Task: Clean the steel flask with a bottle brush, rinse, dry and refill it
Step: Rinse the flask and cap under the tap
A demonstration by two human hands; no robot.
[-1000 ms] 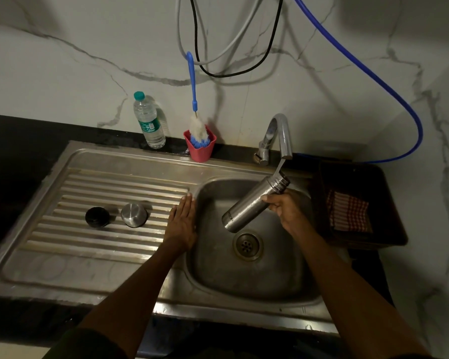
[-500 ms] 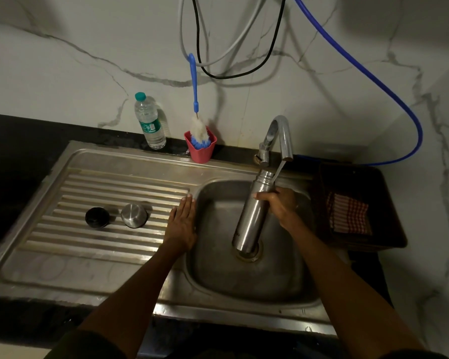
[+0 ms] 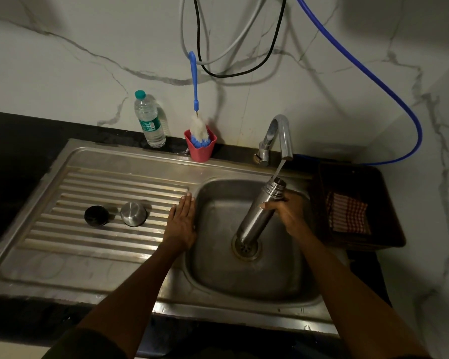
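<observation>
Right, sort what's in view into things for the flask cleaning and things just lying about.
For the job:
- steel flask, in the right hand, mouth up under the running tap
- bottle brush in the red cup
- two flask caps on the drainboard
- checked cloth in the brown tray
- sink

Lying about:
- plastic water bottle
- blue hose
- black cable

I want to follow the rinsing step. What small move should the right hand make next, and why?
Probably hold the steel flask steady under the tap until it fills. The right hand grips it mouth-up over the sink drain, and the thin stream meets its open mouth.
</observation>
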